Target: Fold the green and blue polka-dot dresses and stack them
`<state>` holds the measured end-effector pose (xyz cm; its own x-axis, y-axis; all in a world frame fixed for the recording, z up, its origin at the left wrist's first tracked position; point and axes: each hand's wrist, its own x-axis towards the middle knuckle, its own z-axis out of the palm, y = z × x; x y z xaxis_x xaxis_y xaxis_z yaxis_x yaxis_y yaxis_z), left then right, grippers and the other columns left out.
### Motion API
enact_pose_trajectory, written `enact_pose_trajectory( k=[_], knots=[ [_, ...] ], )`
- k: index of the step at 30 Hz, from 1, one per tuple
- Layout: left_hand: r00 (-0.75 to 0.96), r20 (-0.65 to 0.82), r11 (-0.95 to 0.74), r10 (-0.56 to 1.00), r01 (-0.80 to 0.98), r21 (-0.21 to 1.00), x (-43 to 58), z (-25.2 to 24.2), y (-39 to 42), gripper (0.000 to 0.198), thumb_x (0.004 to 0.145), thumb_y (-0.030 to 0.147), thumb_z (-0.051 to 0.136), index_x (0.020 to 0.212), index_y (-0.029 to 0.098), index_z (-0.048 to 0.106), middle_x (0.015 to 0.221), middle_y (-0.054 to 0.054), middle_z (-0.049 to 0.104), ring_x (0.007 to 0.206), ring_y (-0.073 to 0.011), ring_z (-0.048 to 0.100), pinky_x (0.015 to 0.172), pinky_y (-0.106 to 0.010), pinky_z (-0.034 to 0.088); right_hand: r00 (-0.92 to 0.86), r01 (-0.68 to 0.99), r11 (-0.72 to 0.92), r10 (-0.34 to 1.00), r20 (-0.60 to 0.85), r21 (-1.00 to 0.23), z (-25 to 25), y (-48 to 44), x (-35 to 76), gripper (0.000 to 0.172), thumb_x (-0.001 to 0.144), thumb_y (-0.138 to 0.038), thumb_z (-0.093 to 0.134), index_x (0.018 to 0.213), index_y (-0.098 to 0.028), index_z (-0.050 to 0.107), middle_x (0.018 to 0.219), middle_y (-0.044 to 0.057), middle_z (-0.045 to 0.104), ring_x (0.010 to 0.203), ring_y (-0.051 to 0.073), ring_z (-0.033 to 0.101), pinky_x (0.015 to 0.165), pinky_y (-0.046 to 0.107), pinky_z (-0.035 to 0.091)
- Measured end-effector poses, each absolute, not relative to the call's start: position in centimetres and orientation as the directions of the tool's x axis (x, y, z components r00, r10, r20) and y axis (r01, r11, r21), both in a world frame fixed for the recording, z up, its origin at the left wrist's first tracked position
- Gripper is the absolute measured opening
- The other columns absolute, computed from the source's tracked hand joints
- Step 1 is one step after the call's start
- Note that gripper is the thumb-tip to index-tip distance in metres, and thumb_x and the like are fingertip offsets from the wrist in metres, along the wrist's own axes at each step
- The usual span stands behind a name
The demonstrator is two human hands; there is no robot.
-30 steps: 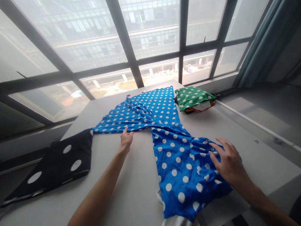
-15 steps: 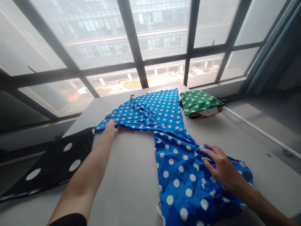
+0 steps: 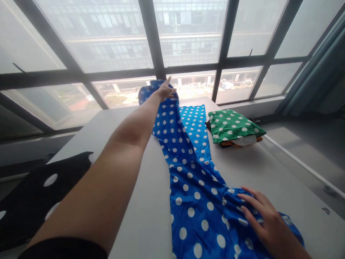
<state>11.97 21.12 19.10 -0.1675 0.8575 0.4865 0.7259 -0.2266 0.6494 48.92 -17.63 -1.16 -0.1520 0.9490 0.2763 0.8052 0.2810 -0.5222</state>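
A blue dress (image 3: 194, 201) with white polka dots lies along the white table (image 3: 137, 212), its bodice end near me and its flared skirt toward the window. My left hand (image 3: 165, 90) is stretched far out and grips the edge of the skirt, holding that part up off the table; the lifted fabric is a little blurred. Part of the skirt still lies flat behind it. My right hand (image 3: 266, 217) rests on the near right part of the dress, fingers spread and lying on the cloth.
A folded green polka-dot garment (image 3: 231, 126) tops a small pile of cloth on the right of the table. Black fabric with large white dots (image 3: 29, 194) lies at the left, partly behind my arm. Large windows (image 3: 188, 46) stand beyond the far edge.
My left hand has moved from the left up toward the window, raising the skirt's left side and carrying it inward. My right hand stays on the dress. The view has shifted slightly.
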Motion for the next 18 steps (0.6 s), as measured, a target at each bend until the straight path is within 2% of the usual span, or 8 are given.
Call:
enact_pose_trajectory(
  k=[2, 5, 6, 8, 10, 13, 15, 18],
  knots=[
    [0.068, 0.487, -0.38, 0.871, 0.72, 0.58, 14.4, 19.6, 24.3, 0.058, 0.109, 0.027, 0.02, 0.108, -0.006, 0.068, 0.138, -0.016, 0.063, 0.112, -0.0143, 0.069, 0.09, -0.028, 0.053, -0.154, 0.804, 0.289, 0.945, 0.288, -0.52, -1.4, -17.8, 49.2, 0.032, 0.099, -0.046, 0.055, 0.122, -0.034, 0.074, 0.142, 0.006, 0.064, 0.128, 0.03, 0.064, 0.106, 0.048, 0.058],
    [0.372, 0.547, -0.64, 0.75, 0.618, 0.457, 14.8, 16.9, 25.5, 0.038, 0.102, 0.003, 0.033, 0.127, -0.001, 0.062, 0.147, -0.02, 0.057, 0.126, -0.0245, 0.065, 0.095, -0.038, 0.056, -0.155, 0.789, 0.293, 0.946, 0.286, -0.54, -1.9, -18.1, 49.2, 0.032, 0.1, -0.045, 0.054, 0.121, -0.033, 0.075, 0.142, 0.006, 0.064, 0.129, 0.031, 0.064, 0.107, 0.049, 0.057],
    [0.374, 0.591, -0.671, 0.715, 0.605, 0.428, 14.1, 15.3, 24.8, 0.042, 0.097, -0.002, 0.041, 0.134, 0.002, 0.06, 0.148, -0.021, 0.057, 0.127, -0.025, 0.064, 0.099, -0.043, 0.056, -0.157, 0.784, 0.293, 0.946, 0.282, -0.547, -2.2, -18.3, 49.1, 0.032, 0.1, -0.045, 0.054, 0.12, -0.032, 0.076, 0.142, 0.006, 0.065, 0.129, 0.031, 0.063, 0.108, 0.049, 0.057],
    [0.257, 0.631, -0.601, 0.732, 0.679, 0.421, 12.0, 11.6, 21.7, 0.049, 0.091, -0.007, 0.04, 0.131, 0.006, 0.064, 0.137, -0.017, 0.065, 0.123, -0.0242, 0.065, 0.106, -0.047, 0.054, -0.167, 0.776, 0.297, 0.948, 0.273, -0.556, -2.6, -18.6, 48.8, 0.033, 0.101, -0.044, 0.053, 0.121, -0.031, 0.076, 0.143, 0.007, 0.064, 0.131, 0.032, 0.062, 0.109, 0.051, 0.055],
    [0.198, 0.575, -0.489, 0.794, 0.77, 0.41, 10.0, 7.7, 17.4, 0.049, 0.088, -0.005, 0.04, 0.121, 0.013, 0.072, 0.132, -0.012, 0.068, 0.127, -0.0249, 0.062, 0.115, -0.047, 0.048, -0.181, 0.773, 0.308, 0.945, 0.273, -0.555, -2.8, -19.0, 48.2, 0.034, 0.101, -0.042, 0.052, 0.123, -0.03, 0.075, 0.145, 0.007, 0.062, 0.135, 0.032, 0.059, 0.112, 0.053, 0.053],
    [0.251, 0.405, -0.413, 0.879, 0.825, 0.385, 8.8, 2.4, 11.0, 0.045, 0.092, 0.003, 0.043, 0.119, 0.018, 0.076, 0.135, -0.009, 0.068, 0.127, -0.025, 0.062, 0.114, -0.043, 0.049, -0.231, 0.772, 0.351, 0.931, 0.282, -0.53, -2.6, -19.4, 47.2, 0.034, 0.103, -0.039, 0.052, 0.128, -0.031, 0.074, 0.153, 0.005, 0.057, 0.146, 0.032, 0.048, 0.118, 0.054, 0.046],
    [0.282, 0.32, -0.388, 0.905, 0.855, 0.344, 9.1, -0.2, 8.2, 0.044, 0.099, 0.013, 0.042, 0.131, 0.022, 0.072, 0.144, -0.008, 0.063, 0.133, -0.025, 0.059, 0.116, -0.042, 0.046, -0.292, 0.771, 0.399, 0.914, 0.281, -0.496, -2.6, -19.5, 46.7, 0.037, 0.103, -0.038, 0.053, 0.135, -0.034, 0.07, 0.158, 0.003, 0.052, 0.15, 0.031, 0.043, 0.12, 0.055, 0.043],
    [0.311, 0.121, -0.333, 0.943, 0.903, 0.272, 9.9, -2.3, 7.3, 0.048, 0.106, 0.037, 0.043, 0.152, 0.028, 0.055, 0.162, -0.006, 0.047, 0.153, -0.0293, 0.037, 0.126, -0.05, 0.029, -0.367, 0.788, 0.443, 0.895, 0.252, -0.427, -3.2, -19.7, 46.6, 0.05, 0.102, -0.041, 0.056, 0.152, -0.037, 0.055, 0.164, 0.002, 0.045, 0.153, 0.033, 0.038, 0.122, 0.06, 0.039]
  ],
)
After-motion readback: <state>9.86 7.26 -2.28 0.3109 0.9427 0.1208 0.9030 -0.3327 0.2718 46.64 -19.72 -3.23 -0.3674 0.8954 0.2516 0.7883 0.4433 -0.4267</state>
